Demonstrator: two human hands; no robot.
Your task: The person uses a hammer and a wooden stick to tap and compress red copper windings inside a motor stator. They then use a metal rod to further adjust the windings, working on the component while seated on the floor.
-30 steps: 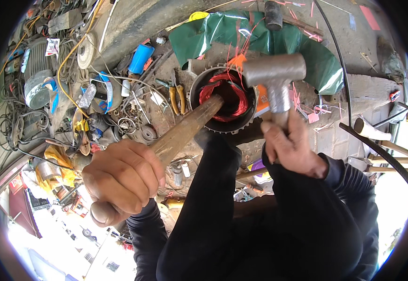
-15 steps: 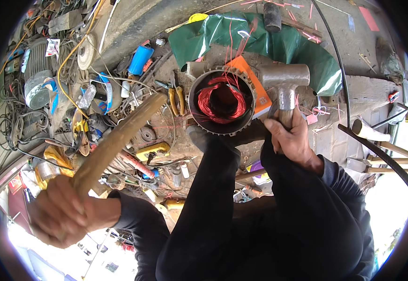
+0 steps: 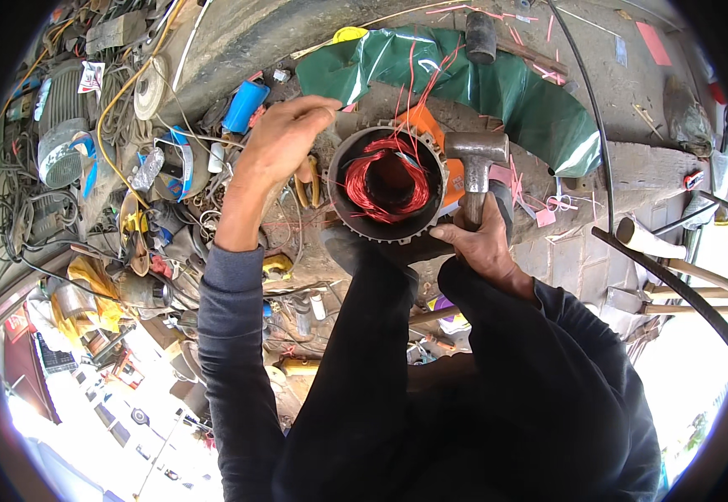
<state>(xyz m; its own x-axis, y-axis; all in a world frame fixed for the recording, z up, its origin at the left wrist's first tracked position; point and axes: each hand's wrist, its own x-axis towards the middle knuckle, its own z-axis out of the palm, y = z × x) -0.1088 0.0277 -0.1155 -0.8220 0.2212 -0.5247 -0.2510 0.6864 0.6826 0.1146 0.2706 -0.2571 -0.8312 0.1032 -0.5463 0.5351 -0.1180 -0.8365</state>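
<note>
A round metal motor stator (image 3: 340, 205) with a toothed rim stands between my feet. Red copper wire coils (image 3: 418, 194) are bundled in a ring inside it. My right hand (image 3: 491, 247) grips the short handle of a steel hammer (image 3: 482, 148), its head up and close to the stator's right side. Beyond the stator's upper left, my left hand (image 3: 284, 138) reaches in with its back up and its visible fingers stretched to the right. Its palm is hidden, and no wooden stick shows. Pliers with yellow handles (image 3: 314, 180) lie partly under this hand.
A green plastic sheet (image 3: 339, 71) spreads behind the stator, with a black mallet head (image 3: 481, 38) on it. An orange box (image 3: 454, 171) sits behind the hammer. Cables, a blue cylinder (image 3: 245, 107) and a ribbed motor housing (image 3: 73, 109) crowd the left. Wooden handles (image 3: 698, 293) lie at right.
My left hand has swung from the lower left up to the stator's far left side. The wooden stick it held is out of sight. The hammer has shifted slightly left and down.
</note>
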